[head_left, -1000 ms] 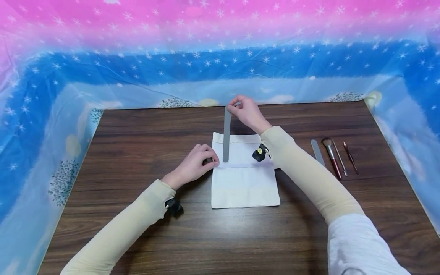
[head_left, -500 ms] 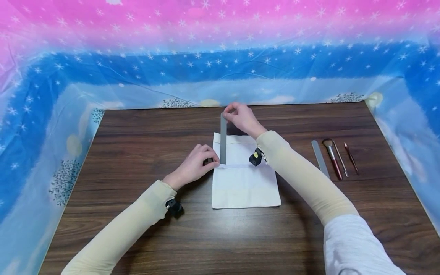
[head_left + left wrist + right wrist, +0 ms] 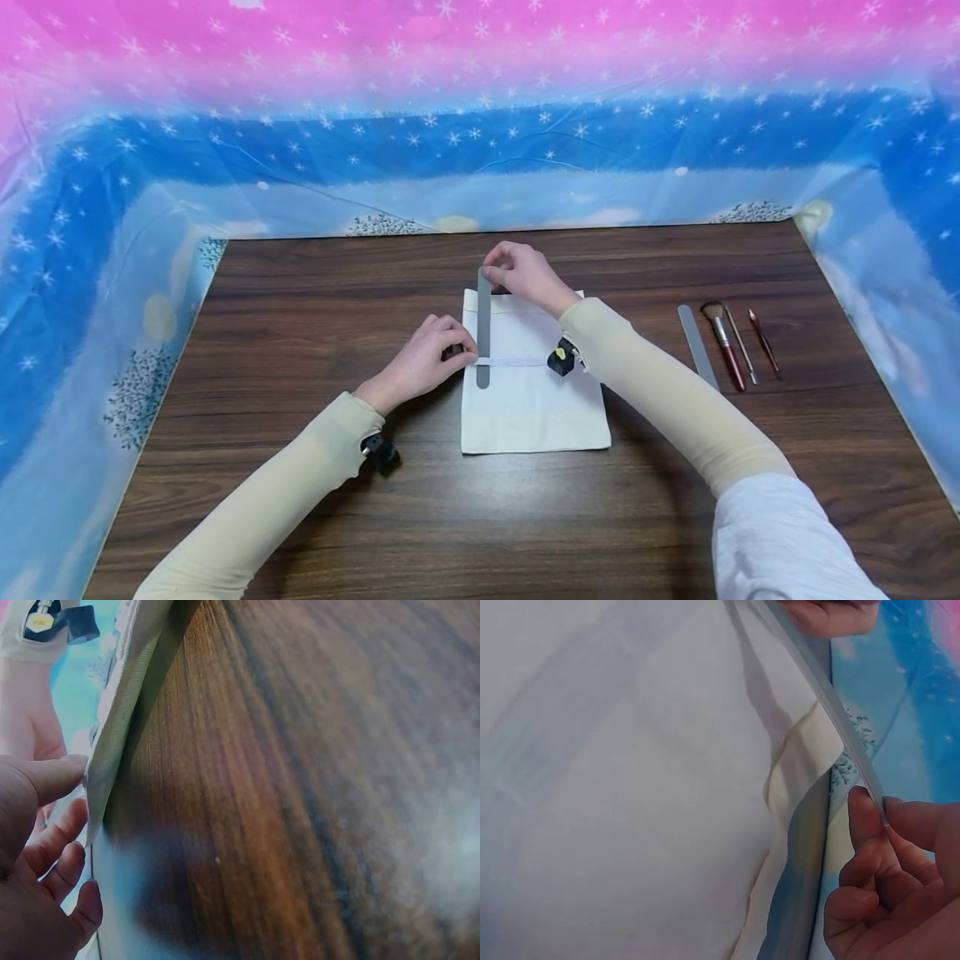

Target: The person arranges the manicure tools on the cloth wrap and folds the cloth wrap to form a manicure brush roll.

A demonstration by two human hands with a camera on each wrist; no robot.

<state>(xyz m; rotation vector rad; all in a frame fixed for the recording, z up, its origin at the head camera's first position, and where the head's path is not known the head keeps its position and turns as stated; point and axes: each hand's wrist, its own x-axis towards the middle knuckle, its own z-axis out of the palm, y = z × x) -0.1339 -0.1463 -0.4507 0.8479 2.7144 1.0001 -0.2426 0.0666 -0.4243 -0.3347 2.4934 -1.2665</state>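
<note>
A white cloth piece lies on the table, crossed by a narrow white elastic band. My right hand pinches the far end of a long grey nail file between thumb and fingers. The file runs beneath the band near its left end, and its rounded near tip shows on the other side. At the cloth's left edge, beside the band, my left hand pinches the fabric. In the left wrist view, the thumb is on one face of the cloth edge and fingers are at the other.
To the right lie a second grey nail file, partly covered by the right sleeve, a fan-headed makeup brush, a thin metal tool and a slim brown-red tool. A snowflake-patterned curtain borders the table.
My right hand has brought the nail file toward me and slightly left; its near end has passed from beyond the band to under it and out the near side. My left hand stays put.
</note>
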